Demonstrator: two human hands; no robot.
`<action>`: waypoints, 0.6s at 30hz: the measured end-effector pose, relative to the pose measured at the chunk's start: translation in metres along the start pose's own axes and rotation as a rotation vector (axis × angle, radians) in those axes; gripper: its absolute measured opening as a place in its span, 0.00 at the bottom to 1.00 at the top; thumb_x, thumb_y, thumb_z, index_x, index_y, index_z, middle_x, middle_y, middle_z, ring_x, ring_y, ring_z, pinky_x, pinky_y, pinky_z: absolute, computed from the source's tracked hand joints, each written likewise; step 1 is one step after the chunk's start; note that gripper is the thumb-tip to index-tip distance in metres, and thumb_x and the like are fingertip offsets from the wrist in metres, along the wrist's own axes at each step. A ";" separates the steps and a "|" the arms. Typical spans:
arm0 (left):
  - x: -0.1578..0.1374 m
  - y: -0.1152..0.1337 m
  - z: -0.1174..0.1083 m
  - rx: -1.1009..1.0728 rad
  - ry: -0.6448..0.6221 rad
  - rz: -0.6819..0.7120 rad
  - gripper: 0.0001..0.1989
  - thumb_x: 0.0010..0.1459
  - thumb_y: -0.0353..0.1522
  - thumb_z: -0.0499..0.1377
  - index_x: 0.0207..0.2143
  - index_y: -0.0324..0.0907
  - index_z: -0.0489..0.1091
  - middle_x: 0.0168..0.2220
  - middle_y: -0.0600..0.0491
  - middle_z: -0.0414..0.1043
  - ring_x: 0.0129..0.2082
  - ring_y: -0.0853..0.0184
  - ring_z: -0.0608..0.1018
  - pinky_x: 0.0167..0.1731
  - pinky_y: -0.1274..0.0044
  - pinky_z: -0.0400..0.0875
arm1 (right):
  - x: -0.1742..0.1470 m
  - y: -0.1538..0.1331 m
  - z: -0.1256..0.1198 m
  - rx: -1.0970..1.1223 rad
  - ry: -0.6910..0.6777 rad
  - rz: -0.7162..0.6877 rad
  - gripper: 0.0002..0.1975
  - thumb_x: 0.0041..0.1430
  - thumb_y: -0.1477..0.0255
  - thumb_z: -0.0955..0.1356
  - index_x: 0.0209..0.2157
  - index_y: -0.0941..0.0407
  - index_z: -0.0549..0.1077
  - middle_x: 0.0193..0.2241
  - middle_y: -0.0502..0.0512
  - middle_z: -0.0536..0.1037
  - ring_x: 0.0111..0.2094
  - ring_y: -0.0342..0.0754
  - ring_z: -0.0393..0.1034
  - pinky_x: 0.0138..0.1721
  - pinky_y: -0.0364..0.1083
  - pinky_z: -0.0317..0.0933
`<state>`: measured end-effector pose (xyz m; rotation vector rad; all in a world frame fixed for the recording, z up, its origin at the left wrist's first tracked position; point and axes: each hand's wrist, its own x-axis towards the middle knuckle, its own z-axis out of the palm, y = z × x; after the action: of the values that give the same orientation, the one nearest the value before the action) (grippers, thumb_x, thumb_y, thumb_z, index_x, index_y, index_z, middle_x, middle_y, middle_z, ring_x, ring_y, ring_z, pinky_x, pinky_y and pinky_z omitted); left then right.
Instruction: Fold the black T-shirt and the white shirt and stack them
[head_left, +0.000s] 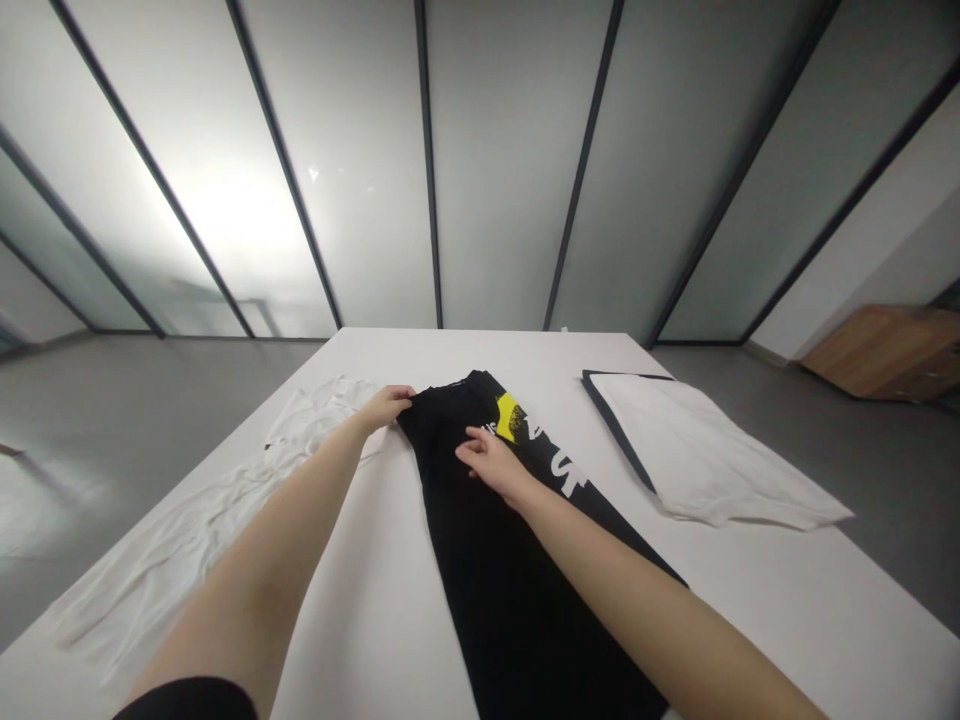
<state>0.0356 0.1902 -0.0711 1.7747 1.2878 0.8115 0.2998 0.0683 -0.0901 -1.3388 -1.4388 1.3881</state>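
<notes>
Pinching the far left corner of the black cloth (465, 540), the left hand (390, 406) is closed on its edge; the right hand (489, 464), fingers loosely apart, is above its far half, though I cannot tell surely if it touches. This cloth lies on the table (367, 610), long axis near to far, the right forearm (607, 565) crossing over it, with white cloth (319, 405) left and a white garment (690, 440) right.
</notes>
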 end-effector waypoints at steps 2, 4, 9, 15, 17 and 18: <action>0.000 -0.002 0.001 -0.037 0.041 0.003 0.06 0.45 0.33 0.55 0.28 0.43 0.70 0.23 0.57 0.69 0.27 0.67 0.73 0.31 0.76 0.69 | 0.037 -0.003 0.009 0.068 0.041 -0.003 0.39 0.62 0.66 0.74 0.71 0.55 0.60 0.63 0.65 0.73 0.53 0.52 0.76 0.50 0.48 0.72; 0.000 -0.004 0.003 -0.058 0.065 0.004 0.05 0.45 0.33 0.55 0.27 0.43 0.67 0.23 0.57 0.68 0.26 0.67 0.73 0.31 0.76 0.69 | 0.061 -0.006 0.023 0.080 0.032 -0.040 0.45 0.57 0.66 0.77 0.72 0.54 0.58 0.67 0.66 0.68 0.61 0.54 0.71 0.59 0.51 0.67; -0.003 -0.006 0.005 -0.018 0.102 0.006 0.03 0.48 0.33 0.55 0.28 0.44 0.64 0.23 0.57 0.66 0.26 0.68 0.72 0.28 0.76 0.68 | 0.084 -0.012 0.050 0.056 -0.091 -0.137 0.25 0.57 0.68 0.77 0.55 0.55 0.75 0.53 0.57 0.80 0.54 0.52 0.75 0.54 0.48 0.70; 0.000 -0.007 0.010 0.196 0.130 0.000 0.10 0.58 0.37 0.57 0.40 0.43 0.71 0.29 0.55 0.74 0.29 0.66 0.75 0.32 0.76 0.70 | 0.091 -0.011 0.046 -0.061 0.025 -0.015 0.14 0.65 0.66 0.70 0.51 0.54 0.70 0.39 0.52 0.79 0.29 0.44 0.73 0.24 0.40 0.67; 0.001 -0.006 0.015 0.304 0.149 -0.020 0.13 0.61 0.38 0.59 0.45 0.43 0.72 0.33 0.53 0.77 0.33 0.64 0.78 0.37 0.74 0.71 | 0.088 -0.010 0.040 -0.130 0.077 0.018 0.20 0.65 0.67 0.70 0.56 0.54 0.66 0.40 0.54 0.78 0.23 0.41 0.69 0.20 0.41 0.64; 0.002 -0.006 0.017 0.365 0.169 -0.034 0.14 0.62 0.37 0.59 0.48 0.43 0.72 0.36 0.50 0.78 0.37 0.61 0.79 0.41 0.72 0.72 | 0.085 -0.009 0.037 -0.164 0.086 0.026 0.23 0.64 0.67 0.71 0.58 0.55 0.65 0.40 0.55 0.79 0.20 0.41 0.67 0.20 0.41 0.64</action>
<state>0.0478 0.1889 -0.0840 1.9914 1.6573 0.7553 0.2457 0.1434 -0.1009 -1.5064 -1.5084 1.2349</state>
